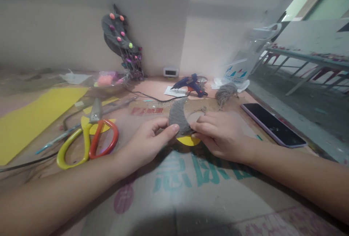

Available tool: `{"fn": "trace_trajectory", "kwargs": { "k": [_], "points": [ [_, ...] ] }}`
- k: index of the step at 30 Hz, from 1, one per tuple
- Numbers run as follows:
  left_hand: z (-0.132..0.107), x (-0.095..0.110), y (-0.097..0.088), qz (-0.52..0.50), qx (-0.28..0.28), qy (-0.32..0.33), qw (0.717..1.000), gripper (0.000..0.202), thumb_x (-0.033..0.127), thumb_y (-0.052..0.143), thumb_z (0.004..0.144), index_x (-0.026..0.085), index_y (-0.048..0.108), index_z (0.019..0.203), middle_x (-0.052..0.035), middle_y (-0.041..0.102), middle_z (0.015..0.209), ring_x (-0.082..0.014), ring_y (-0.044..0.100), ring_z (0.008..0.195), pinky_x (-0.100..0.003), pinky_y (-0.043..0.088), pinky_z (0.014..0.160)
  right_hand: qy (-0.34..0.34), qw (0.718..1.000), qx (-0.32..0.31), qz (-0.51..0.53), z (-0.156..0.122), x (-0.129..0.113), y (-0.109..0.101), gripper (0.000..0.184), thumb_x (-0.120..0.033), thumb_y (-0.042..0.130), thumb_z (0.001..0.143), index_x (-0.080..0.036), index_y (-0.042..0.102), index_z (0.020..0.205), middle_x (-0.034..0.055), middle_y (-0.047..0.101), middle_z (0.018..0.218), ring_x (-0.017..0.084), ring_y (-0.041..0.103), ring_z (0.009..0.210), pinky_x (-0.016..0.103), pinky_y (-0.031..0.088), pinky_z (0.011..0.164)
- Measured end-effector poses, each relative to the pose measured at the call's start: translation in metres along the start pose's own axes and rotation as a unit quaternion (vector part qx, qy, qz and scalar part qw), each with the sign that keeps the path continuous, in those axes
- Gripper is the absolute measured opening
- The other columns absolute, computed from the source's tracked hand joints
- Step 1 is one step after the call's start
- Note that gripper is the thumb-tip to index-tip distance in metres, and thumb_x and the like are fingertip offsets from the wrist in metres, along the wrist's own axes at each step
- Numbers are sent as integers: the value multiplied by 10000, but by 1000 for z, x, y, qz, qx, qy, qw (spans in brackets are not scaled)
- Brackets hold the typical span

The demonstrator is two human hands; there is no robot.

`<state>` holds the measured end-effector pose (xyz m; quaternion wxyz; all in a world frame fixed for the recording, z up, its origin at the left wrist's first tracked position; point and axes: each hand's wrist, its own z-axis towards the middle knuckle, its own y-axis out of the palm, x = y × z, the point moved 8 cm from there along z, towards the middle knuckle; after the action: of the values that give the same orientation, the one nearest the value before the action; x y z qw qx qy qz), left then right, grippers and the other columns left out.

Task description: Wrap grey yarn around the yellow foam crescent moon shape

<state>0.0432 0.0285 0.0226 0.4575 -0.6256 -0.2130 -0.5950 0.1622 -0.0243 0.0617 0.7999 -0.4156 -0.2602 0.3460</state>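
Observation:
A yellow crescent cutout (188, 141), mostly wrapped in grey yarn (178, 117), is held up over the cardboard. My left hand (152, 136) pinches its left edge, thumb lying on the wrapped face. At the right edge, my right hand (218, 132) has its fingertips pressed together by the grey strand, which loops up behind the fingers. The lower tip shows bare yellow. Behind my right hand lies a loose ball of grey yarn (227, 92). What exactly sits between the right fingertips is partly hidden.
Scissors (103, 138) with yellow and red handles and a yellow sheet (40, 116) lie at left. A blue glue gun (189, 82) with a cord sits behind. A phone (272, 124) and a clear bottle (242, 58) stand at right. A finished-looking grey crescent (116, 34) leans on the wall.

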Motion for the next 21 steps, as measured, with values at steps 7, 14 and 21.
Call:
{"fn": "trace_trajectory", "kwargs": {
  "k": [7, 14, 21],
  "points": [
    [1, -2, -1, 7, -4, -5, 1000, 301, 390, 493, 884, 173, 531, 679, -10, 595, 740, -168, 547, 757, -264, 427, 657, 23, 999, 20, 14, -1, 3, -2, 150, -141, 449, 894, -127, 587, 952, 37, 584, 722, 156, 469, 647, 281, 297, 564],
    [0, -2, -2, 24, 5, 6, 1000, 302, 390, 487, 898, 146, 623, 782, -13, 591, 753, -150, 512, 709, -254, 405, 622, -1, 999, 21, -25, 0, -3, -5, 174, -163, 450, 906, -107, 606, 959, 47, 591, 719, 159, 462, 641, 290, 287, 560],
    [1, 1, -2, 37, 7, 6, 999, 302, 383, 486, 897, 147, 617, 761, -10, 582, 743, -151, 508, 713, -251, 405, 620, 0, 999, 22, -25, 1, -5, -5, 170, -152, 442, 903, -105, 596, 957, 44, 582, 707, 155, 457, 628, 289, 282, 558]
  ]
}}
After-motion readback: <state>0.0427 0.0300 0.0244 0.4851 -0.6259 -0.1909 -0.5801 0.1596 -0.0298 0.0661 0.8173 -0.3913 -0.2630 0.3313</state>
